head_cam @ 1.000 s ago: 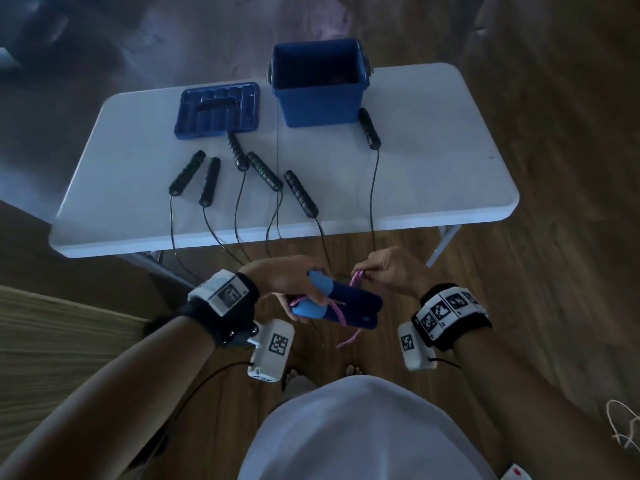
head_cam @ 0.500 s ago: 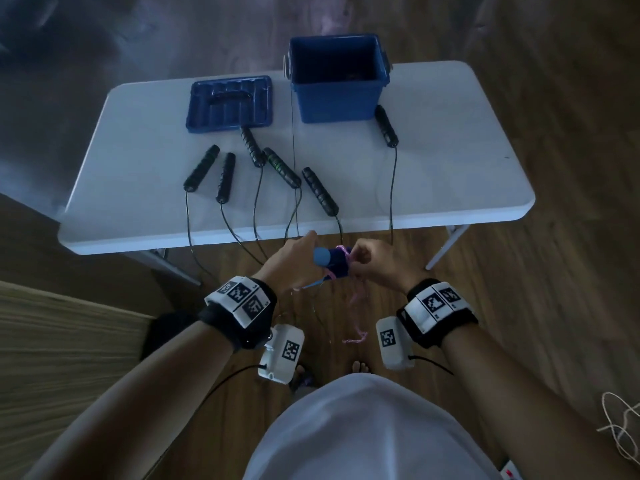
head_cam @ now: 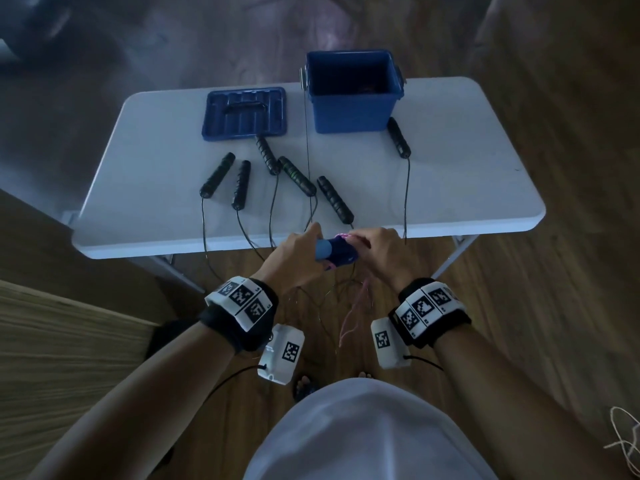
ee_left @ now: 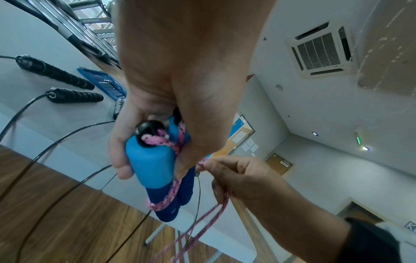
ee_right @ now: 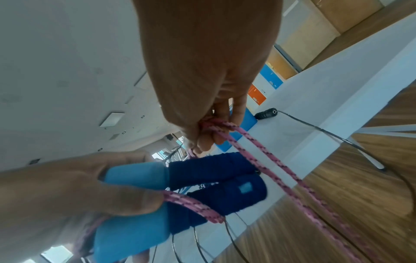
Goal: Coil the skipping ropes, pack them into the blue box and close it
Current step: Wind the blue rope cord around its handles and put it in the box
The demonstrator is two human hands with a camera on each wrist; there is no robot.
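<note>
My left hand (head_cam: 298,258) grips the two blue handles (head_cam: 334,253) of a skipping rope, side by side, just in front of the table's near edge. The same handles (ee_left: 155,169) show light blue at one end and dark blue at the other. My right hand (head_cam: 375,252) pinches the pink rope (ee_right: 258,147), which crosses the handles (ee_right: 202,186) and hangs in loops (head_cam: 353,313) toward the floor. The open blue box (head_cam: 351,91) stands at the table's far edge, its lid (head_cam: 244,112) lying to its left.
Several black-handled skipping ropes (head_cam: 299,174) lie on the white folding table (head_cam: 467,174), their thin black cords (head_cam: 204,244) hanging over the near edge to the wooden floor. One black handle (head_cam: 398,136) lies beside the box. A pale cord (head_cam: 623,441) lies on the floor at right.
Both hands have lifted and moved forward toward the table edge with the blue handles. The right hand has carried the pink rope up over the handles' dark end.
</note>
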